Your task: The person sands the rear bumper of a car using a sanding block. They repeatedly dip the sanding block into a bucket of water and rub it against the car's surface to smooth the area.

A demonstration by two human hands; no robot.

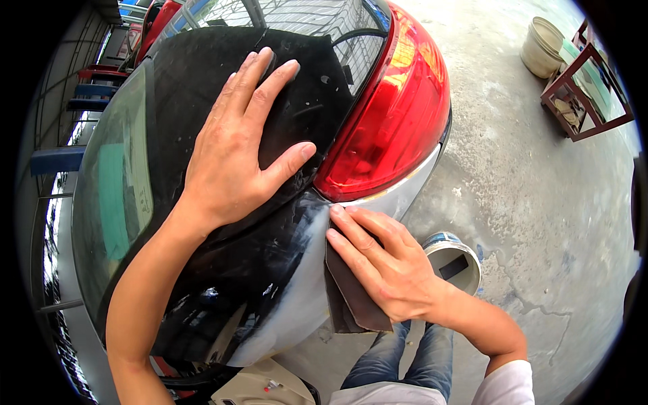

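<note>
My left hand (233,145) lies flat with its fingers stretched on the glossy black car body panel (179,101). My right hand (388,260) presses a folded sheet of dark brown sandpaper (356,307) against the edge of the body, its fingertips just under the red tail light (395,115). The sandpaper hangs down below the palm. A dull grey-white sanded patch (300,287) runs along the lower panel beside that hand, with a whitish smear on the black paint. What lies under the right fingers is hidden.
An open bucket (478,270) with a dark rectangular piece inside stands on the concrete floor (520,196) by my legs. A beige bucket (540,50) and a dark red metal-framed stand (584,84) are at the far right. Side glass (111,189) with green tape is at left.
</note>
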